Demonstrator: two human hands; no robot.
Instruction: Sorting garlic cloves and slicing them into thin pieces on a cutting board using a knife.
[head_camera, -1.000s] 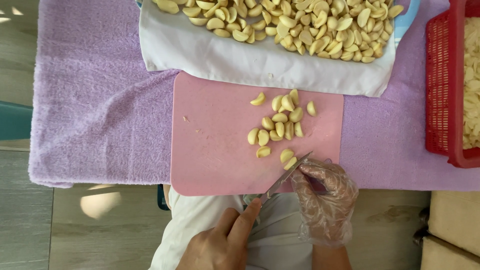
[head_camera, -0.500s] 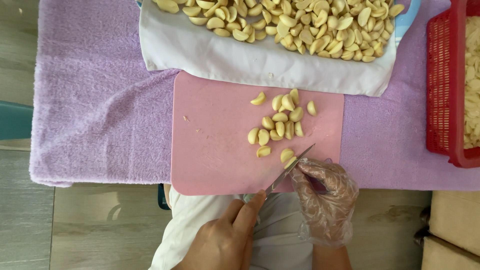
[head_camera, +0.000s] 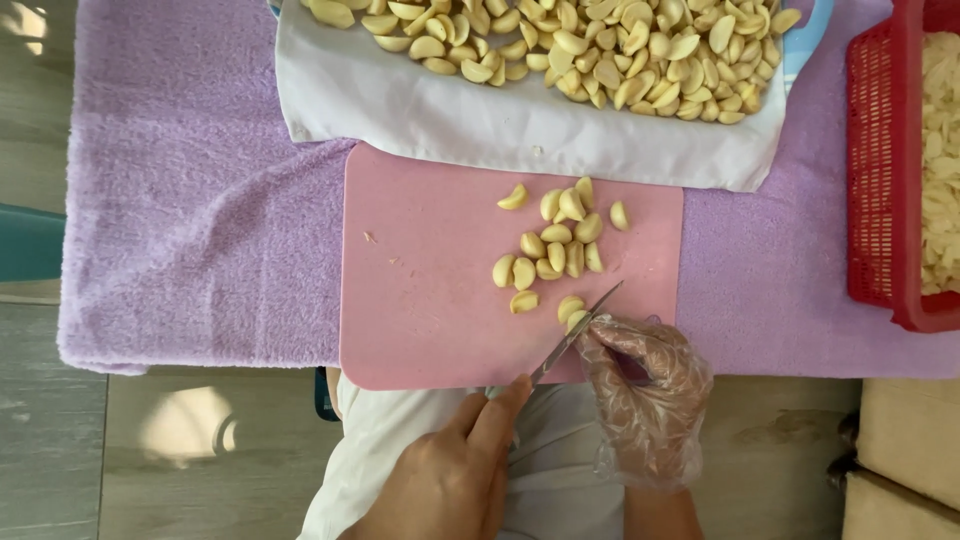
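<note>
Head view: red mesh basket (head_camera: 880, 200) holds pale sliced garlic; white cloth (head_camera: 520, 120) carries whole peeled cloves. Smooth pink board (head_camera: 430, 300) lies on fuzzy purple towel (head_camera: 190, 220). Bare left hand (head_camera: 450, 480) grips the knife (head_camera: 575, 335), blade angled up-right. Gloved right hand (head_camera: 645, 385) pinches a clove (head_camera: 572, 312) at the board's near edge

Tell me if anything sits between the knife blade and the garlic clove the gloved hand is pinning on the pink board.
Nothing visible does. The knife blade lies right at the garlic clove, which the gloved right hand holds by its fingertips. The left hand grips the handle. The other cloves lie farther up the cutting board.
</note>
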